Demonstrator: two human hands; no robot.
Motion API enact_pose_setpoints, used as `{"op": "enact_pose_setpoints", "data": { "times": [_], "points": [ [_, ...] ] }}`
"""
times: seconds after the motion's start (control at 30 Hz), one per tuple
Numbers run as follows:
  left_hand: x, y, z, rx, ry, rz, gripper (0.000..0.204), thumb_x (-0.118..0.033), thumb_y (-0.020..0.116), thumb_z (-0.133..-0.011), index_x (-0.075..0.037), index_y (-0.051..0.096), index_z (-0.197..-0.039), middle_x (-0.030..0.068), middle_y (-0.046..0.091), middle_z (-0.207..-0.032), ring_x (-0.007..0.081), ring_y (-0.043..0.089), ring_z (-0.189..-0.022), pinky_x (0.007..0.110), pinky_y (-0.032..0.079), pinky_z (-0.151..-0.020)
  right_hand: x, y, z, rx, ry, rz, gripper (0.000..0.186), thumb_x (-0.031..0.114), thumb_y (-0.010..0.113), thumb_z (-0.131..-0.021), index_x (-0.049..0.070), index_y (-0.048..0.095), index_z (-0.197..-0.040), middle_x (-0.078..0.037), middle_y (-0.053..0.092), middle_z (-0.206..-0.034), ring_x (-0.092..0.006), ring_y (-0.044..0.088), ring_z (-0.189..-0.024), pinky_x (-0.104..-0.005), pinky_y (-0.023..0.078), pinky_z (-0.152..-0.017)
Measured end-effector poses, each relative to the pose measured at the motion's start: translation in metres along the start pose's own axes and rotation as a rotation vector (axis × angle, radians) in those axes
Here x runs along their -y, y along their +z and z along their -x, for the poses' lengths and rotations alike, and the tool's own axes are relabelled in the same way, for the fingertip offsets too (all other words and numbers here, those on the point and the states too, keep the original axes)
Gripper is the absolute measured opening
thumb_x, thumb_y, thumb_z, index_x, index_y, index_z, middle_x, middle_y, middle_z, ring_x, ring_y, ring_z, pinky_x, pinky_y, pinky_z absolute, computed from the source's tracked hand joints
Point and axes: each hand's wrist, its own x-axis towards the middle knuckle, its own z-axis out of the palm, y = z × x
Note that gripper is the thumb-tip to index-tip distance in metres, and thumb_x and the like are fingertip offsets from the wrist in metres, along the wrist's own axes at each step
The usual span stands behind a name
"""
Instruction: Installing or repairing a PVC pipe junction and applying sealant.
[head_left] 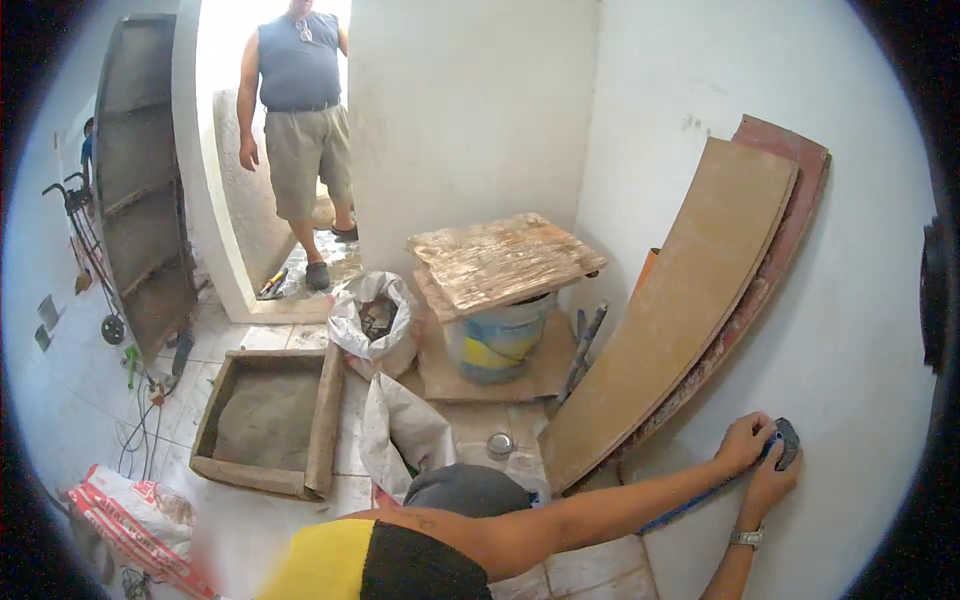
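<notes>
My right hand (pixel 772 482), with a silver watch on its wrist, is at the right wall, closed on what looks like a dark tape measure (pixel 787 436). A co-worker's hand (pixel 741 443) grips beside it, at the end of a bare arm reaching across from the bottom centre. A narrow blue strip (pixel 680 509) slants down-left from these hands. The co-worker, in a yellow-and-black top (pixel 330 560) and dark cap (pixel 470 484), bends low. My left hand is not in view.
Tall boards (pixel 670 310) lean on the right wall. A bucket (pixel 497 347) under rough plywood (pixel 505 255), sacks (pixel 372 328) and a mortar box (pixel 322 420) cover the middle floor. A person (pixel 300 90) stands in the doorway. A metal panel (pixel 145 180) and cables line the left.
</notes>
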Motion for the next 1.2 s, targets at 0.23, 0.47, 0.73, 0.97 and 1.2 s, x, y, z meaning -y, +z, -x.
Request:
{"op": "enact_pose_setpoints", "data": {
  "times": [0.23,0.47,0.73,0.97,1.2],
  "points": [
    [0.060,-0.044,-0.030,-0.279,0.321,-0.461,0.022,-0.022,0.060,-0.086,-0.003,0.060,-0.098,0.0241,0.064,-0.093,0.0420,0.061,-0.092,0.050,0.047,-0.083,0.089,0.034,0.021,0.167,-0.103,-0.105,0.032,0.022,0.061,-0.094,-0.001,0.067,-0.116,-0.016,0.070,-0.113,-0.0308,0.066,-0.102,-0.0402,0.052,-0.090],
    [-0.005,-0.002,-0.010,-0.210,0.197,-0.073,0.010,-0.011,0.054,-0.095,-0.001,0.056,-0.097,0.0203,0.067,-0.088,0.0413,0.066,-0.081,0.046,0.051,-0.072,0.056,-0.016,-0.011,0.042,-0.037,0.284,0.033,0.022,0.064,-0.087,-0.002,0.066,-0.110,-0.024,0.070,-0.101,-0.0412,0.067,-0.094,-0.0475,0.051,-0.086],
    [-0.016,0.003,0.011,-0.238,0.149,0.032,0.013,-0.015,0.056,-0.096,-0.002,0.056,-0.100,0.0185,0.066,-0.093,0.0342,0.064,-0.086,0.041,0.049,-0.081,0.038,-0.025,-0.006,0.016,-0.040,0.144,0.028,0.017,0.067,-0.083,-0.002,0.067,-0.102,-0.024,0.070,-0.095,-0.0401,0.068,-0.088,-0.0470,0.052,-0.081],
    [-0.013,-0.005,0.014,-0.236,0.190,0.021,0.017,-0.017,0.057,-0.097,0.000,0.054,-0.101,0.0158,0.066,-0.088,0.0275,0.065,-0.080,0.040,0.051,-0.075,0.036,-0.017,0.000,0.000,-0.038,0.151,0.022,0.017,0.068,-0.081,-0.003,0.066,-0.091,-0.024,0.068,-0.083,-0.0404,0.066,-0.077,-0.0484,0.050,-0.073],
    [0.005,-0.005,0.005,-0.021,0.213,0.254,0.029,-0.025,0.065,-0.096,0.000,0.065,-0.110,0.0088,0.065,-0.102,0.0157,0.061,-0.087,0.032,0.050,-0.081,0.048,-0.009,0.016,0.067,-0.063,-0.016,0.019,0.007,0.064,-0.077,-0.005,0.060,-0.090,-0.027,0.065,-0.096,-0.0409,0.063,-0.087,-0.0481,0.047,-0.074]
  ]
}}
